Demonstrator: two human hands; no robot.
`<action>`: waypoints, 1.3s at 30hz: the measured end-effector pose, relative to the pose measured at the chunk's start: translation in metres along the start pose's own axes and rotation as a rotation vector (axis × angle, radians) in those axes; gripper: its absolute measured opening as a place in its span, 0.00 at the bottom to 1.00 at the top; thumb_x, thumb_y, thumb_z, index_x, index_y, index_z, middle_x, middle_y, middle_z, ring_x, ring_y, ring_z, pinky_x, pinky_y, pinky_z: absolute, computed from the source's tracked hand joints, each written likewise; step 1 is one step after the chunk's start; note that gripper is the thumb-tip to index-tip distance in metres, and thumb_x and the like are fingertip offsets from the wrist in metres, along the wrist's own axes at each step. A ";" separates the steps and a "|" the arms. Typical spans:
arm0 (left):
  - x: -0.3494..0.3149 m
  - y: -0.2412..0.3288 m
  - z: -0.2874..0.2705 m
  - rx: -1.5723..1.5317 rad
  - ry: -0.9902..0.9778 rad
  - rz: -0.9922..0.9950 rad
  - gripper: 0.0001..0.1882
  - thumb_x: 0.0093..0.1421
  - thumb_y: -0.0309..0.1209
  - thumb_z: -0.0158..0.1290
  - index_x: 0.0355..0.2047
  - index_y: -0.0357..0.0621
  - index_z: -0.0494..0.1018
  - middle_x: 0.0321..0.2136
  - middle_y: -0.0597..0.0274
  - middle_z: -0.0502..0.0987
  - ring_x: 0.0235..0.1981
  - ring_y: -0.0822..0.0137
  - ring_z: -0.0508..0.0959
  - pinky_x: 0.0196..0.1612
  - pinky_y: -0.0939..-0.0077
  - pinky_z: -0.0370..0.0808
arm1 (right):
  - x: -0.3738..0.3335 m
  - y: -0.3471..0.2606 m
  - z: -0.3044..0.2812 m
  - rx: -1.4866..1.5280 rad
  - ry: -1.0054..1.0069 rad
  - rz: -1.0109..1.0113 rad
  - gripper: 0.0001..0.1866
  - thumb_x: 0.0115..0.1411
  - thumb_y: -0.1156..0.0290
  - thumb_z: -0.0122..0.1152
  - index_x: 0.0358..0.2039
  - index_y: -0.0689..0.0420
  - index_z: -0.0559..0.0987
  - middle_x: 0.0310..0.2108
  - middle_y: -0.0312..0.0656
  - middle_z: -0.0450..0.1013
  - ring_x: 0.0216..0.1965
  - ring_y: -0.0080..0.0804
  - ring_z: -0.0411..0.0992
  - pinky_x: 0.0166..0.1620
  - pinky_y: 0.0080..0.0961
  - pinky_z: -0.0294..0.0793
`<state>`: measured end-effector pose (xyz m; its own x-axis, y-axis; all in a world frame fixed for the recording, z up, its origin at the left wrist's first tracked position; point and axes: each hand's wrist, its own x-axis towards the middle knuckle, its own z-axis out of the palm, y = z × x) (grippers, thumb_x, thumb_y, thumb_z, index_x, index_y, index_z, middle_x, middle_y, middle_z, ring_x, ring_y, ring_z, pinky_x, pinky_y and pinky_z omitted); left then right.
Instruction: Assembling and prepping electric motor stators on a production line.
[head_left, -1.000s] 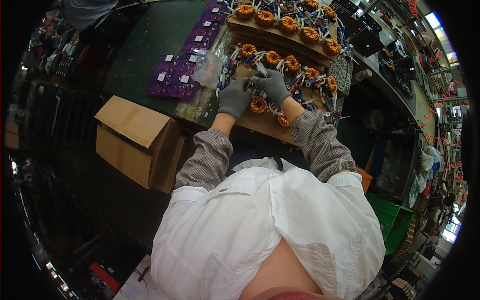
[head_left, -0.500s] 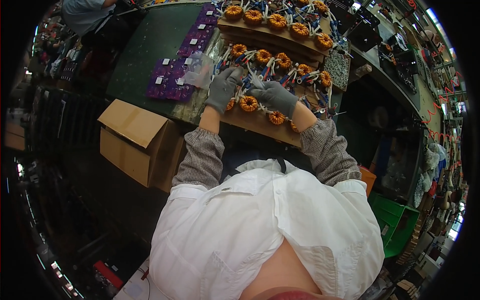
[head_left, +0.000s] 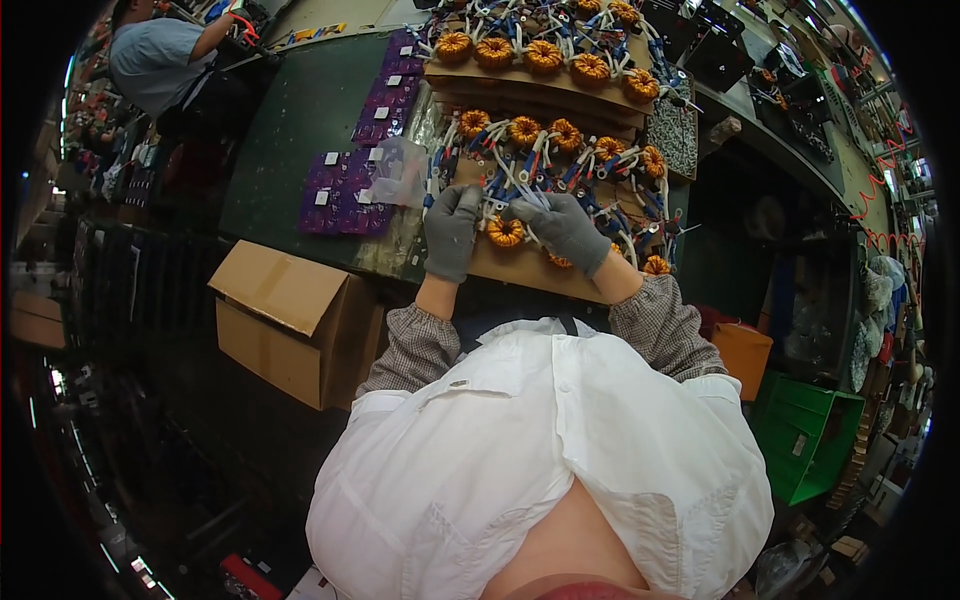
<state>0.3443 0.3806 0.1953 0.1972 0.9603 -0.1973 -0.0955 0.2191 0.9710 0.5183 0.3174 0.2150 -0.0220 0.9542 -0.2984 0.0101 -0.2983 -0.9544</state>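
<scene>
Both my hands wear grey gloves over the near edge of a cardboard sheet point(head_left: 500, 265) covered with copper-wound ring coils. My right hand point(head_left: 572, 232) is closed on a bunch of thin white strips point(head_left: 527, 190) that fan out past its fingertips. My left hand point(head_left: 452, 235) is closed in a pinch beside it; what its fingers hold is too small to tell. Between the two hands lies a ring coil point(head_left: 505, 231) with orange-copper winding. More coils point(head_left: 524, 130) with white, blue and red leads stand in a row beyond my hands.
Stacked cardboard layers point(head_left: 540, 85) carry another coil row at the back. Purple circuit boards point(head_left: 342, 195) and a clear plastic bag point(head_left: 398, 172) lie left on the green table point(head_left: 280, 140). An open carton point(head_left: 275, 320) stands below left, a green crate point(head_left: 805, 435) right. A person point(head_left: 160, 60) works far left.
Both hands have drawn back toward me, to the near coil row. The white strips remain in my right hand. The whole view has shifted slightly.
</scene>
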 end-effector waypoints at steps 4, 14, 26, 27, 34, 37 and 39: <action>0.045 0.015 -0.036 0.385 -0.085 0.305 0.11 0.61 0.37 0.53 0.34 0.42 0.76 0.23 0.66 0.74 0.25 0.71 0.73 0.29 0.77 0.69 | 0.035 0.010 0.010 0.225 0.113 -0.104 0.15 0.61 0.59 0.57 0.36 0.58 0.80 0.19 0.27 0.66 0.18 0.14 0.59 0.21 0.16 0.59; 0.165 0.019 -0.040 1.897 -0.791 0.797 0.14 0.55 0.30 0.50 0.42 0.61 0.76 0.40 0.58 0.74 0.43 0.54 0.75 0.41 0.62 0.73 | 0.154 -0.023 0.034 -0.788 0.483 -0.057 0.17 0.62 0.60 0.48 0.46 0.59 0.71 0.37 0.49 0.75 0.37 0.49 0.74 0.40 0.40 0.72; 0.203 0.008 -0.026 0.824 -0.729 0.335 0.15 0.55 0.32 0.52 0.44 0.48 0.73 0.44 0.53 0.74 0.40 0.53 0.76 0.44 0.65 0.73 | 0.139 0.003 0.023 -0.148 0.730 0.120 0.20 0.62 0.59 0.50 0.48 0.59 0.73 0.35 0.46 0.74 0.34 0.38 0.71 0.40 0.31 0.68; 0.206 0.007 -0.026 0.821 -0.736 0.333 0.15 0.55 0.32 0.52 0.44 0.48 0.73 0.44 0.53 0.74 0.40 0.53 0.76 0.44 0.65 0.73 | 0.137 0.004 0.022 0.064 0.837 0.045 0.20 0.62 0.58 0.50 0.46 0.60 0.75 0.32 0.44 0.74 0.32 0.34 0.70 0.39 0.29 0.68; 0.220 0.029 -0.030 0.318 -1.115 -0.169 0.22 0.53 0.30 0.55 0.50 0.42 0.71 0.37 0.63 0.76 0.33 0.72 0.74 0.31 0.81 0.70 | 0.114 -0.008 0.024 -0.241 0.764 0.123 0.20 0.59 0.54 0.52 0.37 0.61 0.77 0.26 0.43 0.72 0.29 0.33 0.69 0.36 0.29 0.68; 0.211 0.033 -0.028 0.380 -0.925 -0.171 0.23 0.52 0.34 0.58 0.49 0.42 0.72 0.39 0.62 0.77 0.32 0.74 0.75 0.33 0.79 0.71 | 0.106 -0.027 0.045 -0.339 0.816 0.023 0.20 0.58 0.54 0.53 0.33 0.61 0.76 0.26 0.47 0.73 0.28 0.39 0.70 0.35 0.31 0.69; 0.208 0.024 -0.026 0.412 -0.867 -0.120 0.25 0.52 0.36 0.59 0.50 0.42 0.71 0.39 0.61 0.77 0.33 0.72 0.76 0.35 0.78 0.72 | 0.111 -0.020 0.044 -0.370 0.846 0.021 0.19 0.57 0.55 0.54 0.33 0.61 0.77 0.24 0.45 0.72 0.26 0.35 0.70 0.33 0.30 0.68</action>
<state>0.3578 0.5901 0.1739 0.8508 0.4383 -0.2899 0.2887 0.0710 0.9548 0.4721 0.4284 0.2008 0.7178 0.6922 -0.0750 0.3241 -0.4275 -0.8439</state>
